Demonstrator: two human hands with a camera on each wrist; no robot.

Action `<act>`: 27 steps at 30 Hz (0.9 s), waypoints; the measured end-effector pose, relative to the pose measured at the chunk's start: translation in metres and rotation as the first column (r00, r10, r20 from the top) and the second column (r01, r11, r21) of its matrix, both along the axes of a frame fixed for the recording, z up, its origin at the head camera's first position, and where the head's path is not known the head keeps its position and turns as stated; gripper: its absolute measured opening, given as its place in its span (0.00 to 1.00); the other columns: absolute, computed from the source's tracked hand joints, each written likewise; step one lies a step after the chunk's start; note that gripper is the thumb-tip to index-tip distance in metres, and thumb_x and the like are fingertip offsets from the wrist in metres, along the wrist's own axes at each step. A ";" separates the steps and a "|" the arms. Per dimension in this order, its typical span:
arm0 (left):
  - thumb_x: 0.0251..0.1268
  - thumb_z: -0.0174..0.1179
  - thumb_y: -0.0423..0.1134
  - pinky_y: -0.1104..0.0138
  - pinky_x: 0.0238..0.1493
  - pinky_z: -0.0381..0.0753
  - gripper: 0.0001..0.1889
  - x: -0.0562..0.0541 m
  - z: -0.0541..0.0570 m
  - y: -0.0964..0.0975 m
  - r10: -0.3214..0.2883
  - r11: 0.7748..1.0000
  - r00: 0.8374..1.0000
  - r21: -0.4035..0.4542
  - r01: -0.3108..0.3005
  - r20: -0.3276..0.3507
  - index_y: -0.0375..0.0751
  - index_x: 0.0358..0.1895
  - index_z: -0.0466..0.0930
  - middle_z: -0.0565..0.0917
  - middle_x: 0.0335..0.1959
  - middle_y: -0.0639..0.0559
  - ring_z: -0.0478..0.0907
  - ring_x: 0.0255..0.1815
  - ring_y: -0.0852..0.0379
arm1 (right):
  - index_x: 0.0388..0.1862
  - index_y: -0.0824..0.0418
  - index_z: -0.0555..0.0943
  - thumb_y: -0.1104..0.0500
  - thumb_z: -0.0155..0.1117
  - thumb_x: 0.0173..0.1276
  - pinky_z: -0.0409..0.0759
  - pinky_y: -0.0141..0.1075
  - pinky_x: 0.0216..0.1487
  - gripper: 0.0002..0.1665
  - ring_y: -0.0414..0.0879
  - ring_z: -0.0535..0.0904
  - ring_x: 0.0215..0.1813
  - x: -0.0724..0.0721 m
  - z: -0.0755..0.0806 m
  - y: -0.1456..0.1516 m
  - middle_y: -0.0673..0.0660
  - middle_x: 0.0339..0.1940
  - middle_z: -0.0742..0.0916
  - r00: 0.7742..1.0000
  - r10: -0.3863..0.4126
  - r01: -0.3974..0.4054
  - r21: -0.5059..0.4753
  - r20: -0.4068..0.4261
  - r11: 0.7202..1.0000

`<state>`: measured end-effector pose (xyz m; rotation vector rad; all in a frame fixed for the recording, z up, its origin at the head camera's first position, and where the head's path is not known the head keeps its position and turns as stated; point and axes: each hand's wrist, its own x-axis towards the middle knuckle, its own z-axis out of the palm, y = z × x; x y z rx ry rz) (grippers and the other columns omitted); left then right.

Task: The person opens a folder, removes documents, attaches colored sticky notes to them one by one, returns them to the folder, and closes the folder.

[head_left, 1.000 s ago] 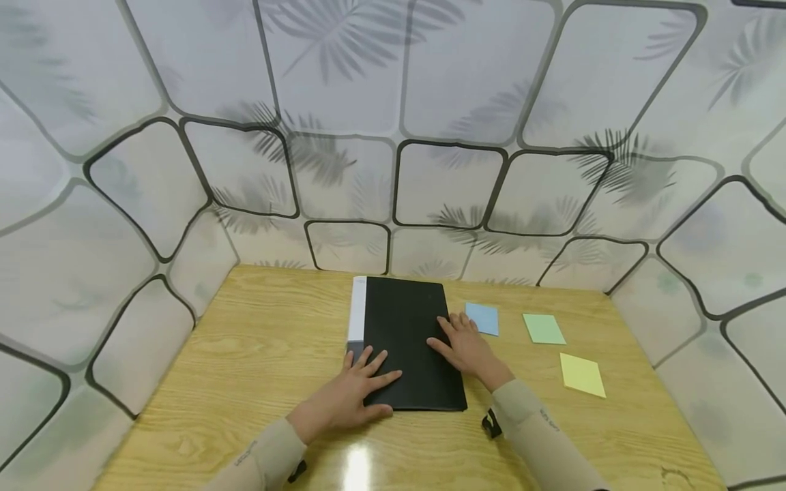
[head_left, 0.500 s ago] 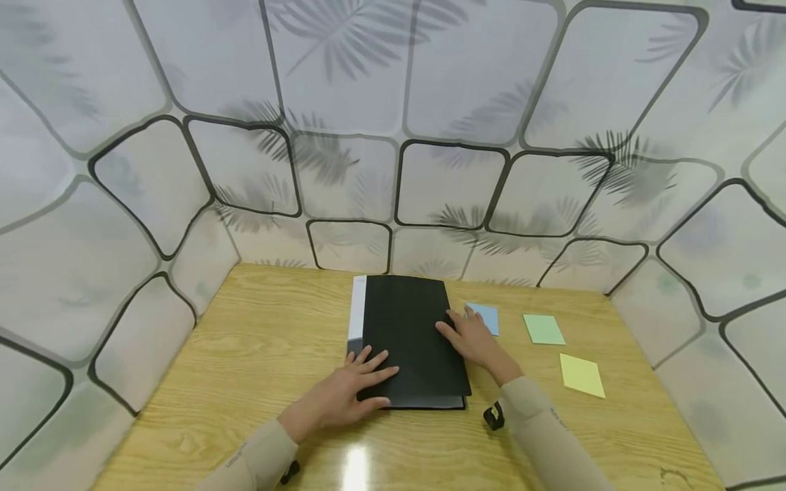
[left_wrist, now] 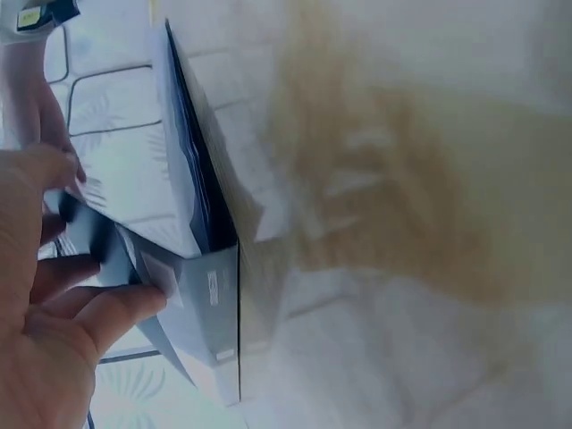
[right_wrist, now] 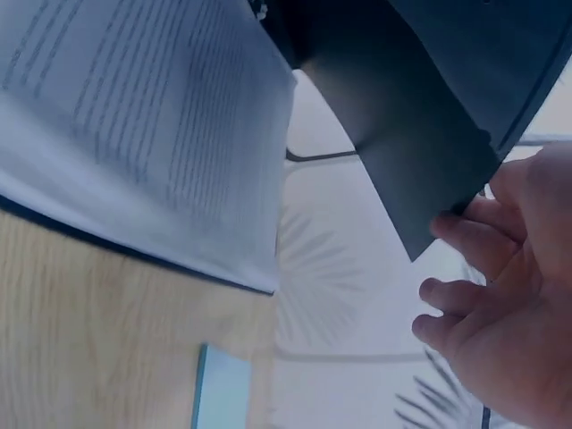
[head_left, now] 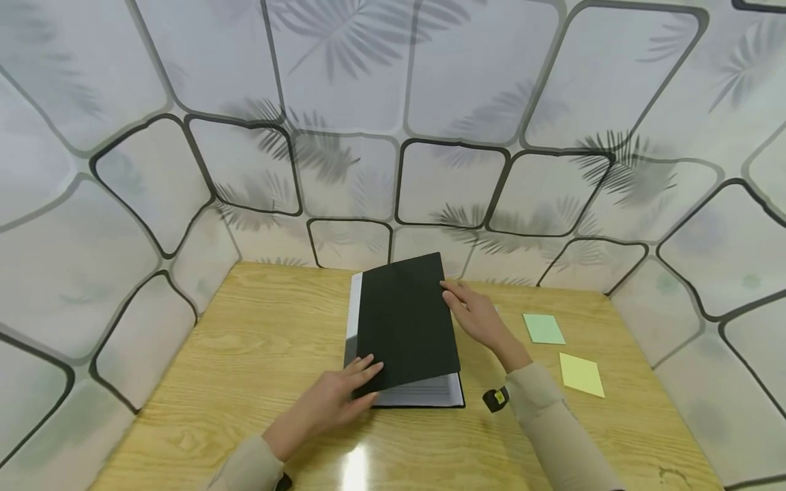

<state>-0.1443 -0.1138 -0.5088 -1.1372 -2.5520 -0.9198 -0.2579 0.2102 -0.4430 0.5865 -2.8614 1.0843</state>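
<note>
A black folder (head_left: 405,320) with a white and grey spine lies on the wooden table, its front cover raised at a slant. Along the cover's right edge, my right hand (head_left: 482,317) pinches it near the far corner. Printed sheets (right_wrist: 170,116) show beneath the lifted cover in the right wrist view. My left hand (head_left: 319,402) rests with extended fingers on the cover's lower left, beside the spine (left_wrist: 210,295). Most of the blue sticky pad (right_wrist: 223,389) is hidden behind my right hand in the head view.
A green sticky pad (head_left: 544,329) and a yellow one (head_left: 581,375) lie to the right of the folder. Patterned fabric walls (head_left: 344,177) enclose the wooden table (head_left: 264,320) at the back and sides.
The folder's cover has risen from lying flat, exposing the sheets inside. My right hand has moved up and away with its edge, while my left hand has drawn slightly back toward the spine.
</note>
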 end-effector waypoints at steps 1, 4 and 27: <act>0.72 0.69 0.38 0.81 0.28 0.76 0.26 0.002 -0.001 0.000 0.014 1.000 1.000 0.026 -0.013 -0.018 0.33 0.70 0.79 0.80 0.67 0.28 0.90 0.30 0.54 | 0.82 0.58 0.69 0.45 0.43 0.89 0.72 0.65 0.74 0.31 0.67 0.66 0.81 0.000 0.001 -0.002 0.66 0.81 0.72 1.000 0.003 -0.003 -0.007 -0.003 1.000; 0.68 0.72 0.34 0.80 0.30 0.81 0.25 0.009 -0.004 0.001 0.065 0.994 0.992 0.090 -0.055 -0.110 0.30 0.66 0.82 0.84 0.62 0.28 0.87 0.23 0.58 | 0.83 0.54 0.67 0.44 0.41 0.90 0.75 0.61 0.73 0.31 0.64 0.71 0.79 0.000 0.006 -0.009 0.63 0.82 0.72 1.000 0.005 -0.005 -0.031 -0.006 1.000; 0.50 0.72 0.15 0.75 0.42 0.87 0.30 0.030 -0.018 -0.009 0.204 0.890 0.962 0.445 -0.104 -0.184 0.22 0.61 0.82 0.88 0.51 0.28 0.92 0.43 0.45 | 0.87 0.40 0.58 0.36 0.39 0.87 0.68 0.57 0.80 0.35 0.54 0.73 0.79 -0.004 0.046 -0.078 0.51 0.84 0.69 0.994 0.105 -0.105 -0.094 -0.001 0.990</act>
